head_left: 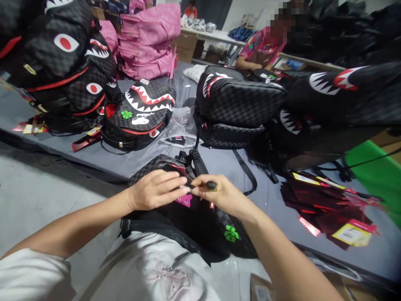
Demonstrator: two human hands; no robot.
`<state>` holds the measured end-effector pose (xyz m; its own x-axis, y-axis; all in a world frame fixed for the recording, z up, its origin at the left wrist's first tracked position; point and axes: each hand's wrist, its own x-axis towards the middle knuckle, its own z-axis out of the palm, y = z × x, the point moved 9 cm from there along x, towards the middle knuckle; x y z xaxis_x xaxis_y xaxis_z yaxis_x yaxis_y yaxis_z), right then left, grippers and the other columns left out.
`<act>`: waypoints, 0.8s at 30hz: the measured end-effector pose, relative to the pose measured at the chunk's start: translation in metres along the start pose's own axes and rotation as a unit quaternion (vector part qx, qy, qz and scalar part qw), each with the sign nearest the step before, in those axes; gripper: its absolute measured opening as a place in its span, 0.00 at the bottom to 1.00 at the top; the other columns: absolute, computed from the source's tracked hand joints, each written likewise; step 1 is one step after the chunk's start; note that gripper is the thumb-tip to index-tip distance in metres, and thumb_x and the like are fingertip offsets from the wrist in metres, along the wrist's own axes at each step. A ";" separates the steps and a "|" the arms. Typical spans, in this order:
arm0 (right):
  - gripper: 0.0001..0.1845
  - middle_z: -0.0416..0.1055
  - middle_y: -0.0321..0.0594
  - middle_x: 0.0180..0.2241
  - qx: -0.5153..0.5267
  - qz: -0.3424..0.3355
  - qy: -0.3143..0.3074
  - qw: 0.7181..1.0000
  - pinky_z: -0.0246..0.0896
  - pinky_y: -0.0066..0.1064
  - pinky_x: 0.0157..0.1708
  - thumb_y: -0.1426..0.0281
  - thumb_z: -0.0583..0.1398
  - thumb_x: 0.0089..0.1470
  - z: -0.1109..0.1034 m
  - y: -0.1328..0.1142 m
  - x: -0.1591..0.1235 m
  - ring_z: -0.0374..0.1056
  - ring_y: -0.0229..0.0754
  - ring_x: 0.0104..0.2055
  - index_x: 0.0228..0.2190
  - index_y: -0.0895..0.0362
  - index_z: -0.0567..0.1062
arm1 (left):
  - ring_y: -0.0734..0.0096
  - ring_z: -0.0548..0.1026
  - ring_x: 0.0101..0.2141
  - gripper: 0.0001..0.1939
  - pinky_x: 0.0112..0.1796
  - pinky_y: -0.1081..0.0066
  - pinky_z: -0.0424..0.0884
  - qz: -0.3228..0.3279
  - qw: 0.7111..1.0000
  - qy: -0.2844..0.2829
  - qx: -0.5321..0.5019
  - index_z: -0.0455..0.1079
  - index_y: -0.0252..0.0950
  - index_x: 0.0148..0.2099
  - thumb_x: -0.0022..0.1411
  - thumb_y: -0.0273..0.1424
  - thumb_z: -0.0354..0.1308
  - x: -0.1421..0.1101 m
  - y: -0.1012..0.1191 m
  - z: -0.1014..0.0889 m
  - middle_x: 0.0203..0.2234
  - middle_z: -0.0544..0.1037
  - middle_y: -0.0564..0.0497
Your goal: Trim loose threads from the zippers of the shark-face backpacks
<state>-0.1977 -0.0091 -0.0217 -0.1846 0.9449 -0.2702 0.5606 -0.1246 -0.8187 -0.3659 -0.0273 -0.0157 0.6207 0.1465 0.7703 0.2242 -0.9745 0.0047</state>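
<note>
A black checkered backpack [200, 225] lies in front of me at the table's edge, with green patches and a pink patch [184, 200] on it. My left hand [159, 190] rests over its upper part, fingers stretched out and their tips beside the pink patch. Close to those fingertips, my right hand [217, 194] is closed in a pinch around a small tool with a black rounded end [211, 184]. The tool's working tip is hidden by the fingers, so its kind cannot be made out.
Black shark-mouth backpacks are stacked at left [62, 71] and right [241, 100]; another backpack [144, 113] lies between. Pink backpacks [150, 42] stand behind. Dark red tags [326, 209] lie at right on the grey tabletop [260, 200]. A person [263, 46] works across the table.
</note>
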 end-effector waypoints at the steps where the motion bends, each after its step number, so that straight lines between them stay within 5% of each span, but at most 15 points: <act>1: 0.14 0.73 0.35 0.23 -0.028 -0.006 0.040 0.999 0.61 0.26 0.24 0.60 0.63 0.55 -0.007 0.002 0.000 0.67 0.37 0.24 0.30 0.58 0.79 | 0.64 0.69 0.60 0.20 0.54 0.61 0.73 -0.055 0.998 -0.011 0.003 0.66 0.44 0.61 0.68 0.27 0.56 -0.008 -0.008 0.000 0.56 0.76 0.46; 4: 0.11 0.78 0.40 0.31 -0.103 -0.071 0.146 0.981 0.66 0.30 0.32 0.64 0.59 0.58 -0.021 0.000 -0.003 0.74 0.43 0.34 0.32 0.56 0.80 | 0.55 0.64 0.63 0.25 0.59 0.51 0.68 -0.230 0.973 -0.034 0.003 0.62 0.39 0.64 0.67 0.31 0.59 -0.043 -0.030 -0.002 0.59 0.70 0.38; 8: 0.10 0.79 0.41 0.35 -0.194 -0.147 0.164 0.956 0.67 0.33 0.38 0.72 0.57 0.58 -0.006 -0.011 -0.002 0.76 0.44 0.38 0.34 0.54 0.80 | 0.52 0.61 0.64 0.18 0.60 0.49 0.67 -0.308 0.944 -0.117 -0.025 0.67 0.37 0.59 0.67 0.31 0.57 -0.083 -0.030 0.019 0.64 0.61 0.36; 15: 0.19 0.81 0.37 0.33 -0.419 -0.068 -0.007 0.905 0.62 0.28 0.29 0.84 0.58 0.49 0.056 0.000 0.022 0.77 0.43 0.34 0.35 0.52 0.80 | 0.57 0.61 0.65 0.20 0.61 0.50 0.66 -0.315 0.946 -0.043 -0.055 0.62 0.41 0.59 0.67 0.26 0.57 -0.101 -0.025 0.026 0.64 0.60 0.39; 19: 0.15 0.79 0.43 0.35 -0.512 -0.035 -0.068 0.855 0.61 0.28 0.30 0.82 0.56 0.56 0.076 0.003 0.032 0.76 0.43 0.36 0.36 0.55 0.79 | 0.51 0.60 0.66 0.37 0.60 0.50 0.67 -0.436 0.896 -0.048 -0.070 0.47 0.38 0.69 0.65 0.38 0.61 -0.129 -0.040 0.036 0.67 0.57 0.33; 24: 0.15 0.77 0.47 0.37 -0.545 0.008 -0.154 0.824 0.62 0.30 0.33 0.79 0.54 0.60 0.094 0.015 0.039 0.76 0.47 0.40 0.41 0.57 0.78 | 0.54 0.73 0.57 0.34 0.57 0.57 0.72 -0.500 0.856 -0.090 -0.097 0.54 0.39 0.67 0.65 0.44 0.60 -0.154 -0.048 0.056 0.58 0.73 0.39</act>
<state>-0.2722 -0.0026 -0.0916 -0.2726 0.8037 -0.5290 0.9262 0.3680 0.0818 -0.4299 0.0062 -0.1704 0.3000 0.9308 0.2089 0.5930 -0.3535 0.7235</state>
